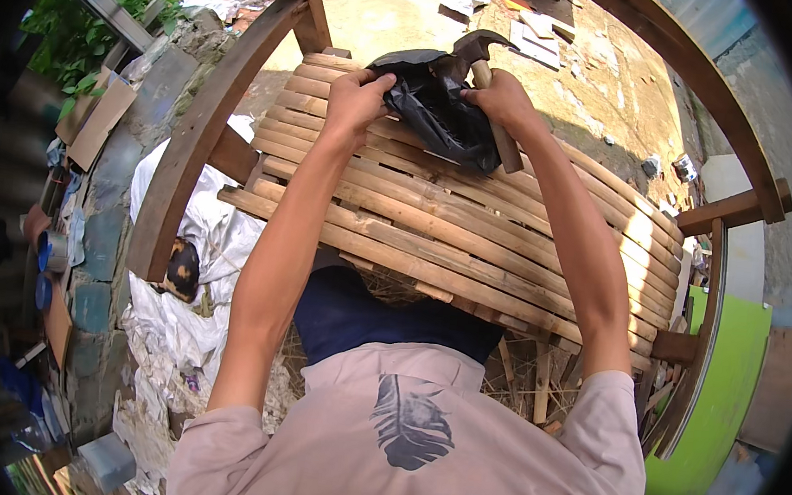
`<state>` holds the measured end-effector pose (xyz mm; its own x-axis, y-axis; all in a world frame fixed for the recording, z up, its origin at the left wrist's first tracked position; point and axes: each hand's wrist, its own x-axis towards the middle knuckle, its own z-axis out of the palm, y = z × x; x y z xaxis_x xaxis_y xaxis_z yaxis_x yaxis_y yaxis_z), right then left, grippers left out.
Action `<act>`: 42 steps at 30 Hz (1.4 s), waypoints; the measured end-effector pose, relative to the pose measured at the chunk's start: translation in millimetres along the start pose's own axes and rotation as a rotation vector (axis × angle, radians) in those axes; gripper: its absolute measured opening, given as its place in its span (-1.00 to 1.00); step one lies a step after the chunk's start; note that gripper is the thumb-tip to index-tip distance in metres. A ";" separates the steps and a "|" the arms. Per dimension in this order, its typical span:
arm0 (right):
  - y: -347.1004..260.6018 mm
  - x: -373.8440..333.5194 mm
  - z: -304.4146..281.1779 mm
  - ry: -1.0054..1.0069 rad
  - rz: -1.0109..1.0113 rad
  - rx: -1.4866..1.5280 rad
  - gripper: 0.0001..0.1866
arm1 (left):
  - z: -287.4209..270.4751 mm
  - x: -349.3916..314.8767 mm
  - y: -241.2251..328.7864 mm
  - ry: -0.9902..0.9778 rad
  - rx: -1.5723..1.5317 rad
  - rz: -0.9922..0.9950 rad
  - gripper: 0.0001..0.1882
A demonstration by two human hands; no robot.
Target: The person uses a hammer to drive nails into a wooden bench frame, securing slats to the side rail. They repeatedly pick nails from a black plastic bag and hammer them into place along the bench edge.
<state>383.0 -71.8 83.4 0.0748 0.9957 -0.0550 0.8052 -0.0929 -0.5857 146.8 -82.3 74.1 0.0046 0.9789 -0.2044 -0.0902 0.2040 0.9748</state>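
Note:
A black plastic bag (435,111) hangs over the far part of a bamboo-slat bench (436,209). My left hand (358,103) pinches the bag's left edge between thumb and fingers. In my right hand (503,100) is a claw hammer (476,49), its dark metal head up and its wooden handle slanting down past the palm. The hammer's head lies against the bag's right rim. My right thumb is close to that rim; I cannot tell whether it grips the plastic too. The inside of the bag is dark, and its contents cannot be made out.
Wooden posts (210,130) frame the bench on both sides. White sheeting (197,232) with a black and orange mottled rounded thing (182,270) lies at the left, beside a block wall (99,243). A green panel (729,395) stands at the right. Scraps (533,40) litter the ground beyond.

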 end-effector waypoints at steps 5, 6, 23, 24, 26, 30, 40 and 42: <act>19.3 -38.4 -0.5 0.121 -0.043 0.008 -0.37 | -28.7 -22.8 -7.9 0.097 0.048 0.163 -0.72; 17.9 -51.2 -4.1 0.141 -0.041 0.029 -0.38 | -34.2 -34.0 -10.1 0.152 0.086 0.218 -0.72; 53.3 -198.7 -2.3 -0.006 0.005 -0.090 -0.59 | -4.7 -127.4 -69.1 -0.369 0.904 0.856 -0.88; 53.1 -198.5 -2.3 -0.014 0.009 -0.102 -0.60 | -3.9 -127.0 -69.8 -0.368 0.915 0.865 -0.88; 57.0 -197.9 0.1 0.011 -0.029 -0.109 -0.61 | -2.0 -126.7 -70.4 -0.363 0.936 0.874 -0.88; 56.5 -196.3 -0.6 0.003 -0.028 -0.113 -0.59 | 0.2 -126.7 -72.1 -0.343 0.924 0.879 -0.87; 55.4 -207.8 13.4 0.140 -0.142 -0.250 -0.74 | 2.3 -129.3 -73.4 -0.340 0.921 0.905 -0.86; 59.1 -210.8 18.8 0.193 -0.185 -0.258 -0.76 | 2.4 -129.5 -73.9 -0.337 0.919 0.908 -0.86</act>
<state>403.8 -287.1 45.2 0.0038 0.9796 0.2010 0.9354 0.0676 -0.3470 155.2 -224.2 28.8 0.5569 0.7004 0.4464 0.5065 -0.7124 0.4857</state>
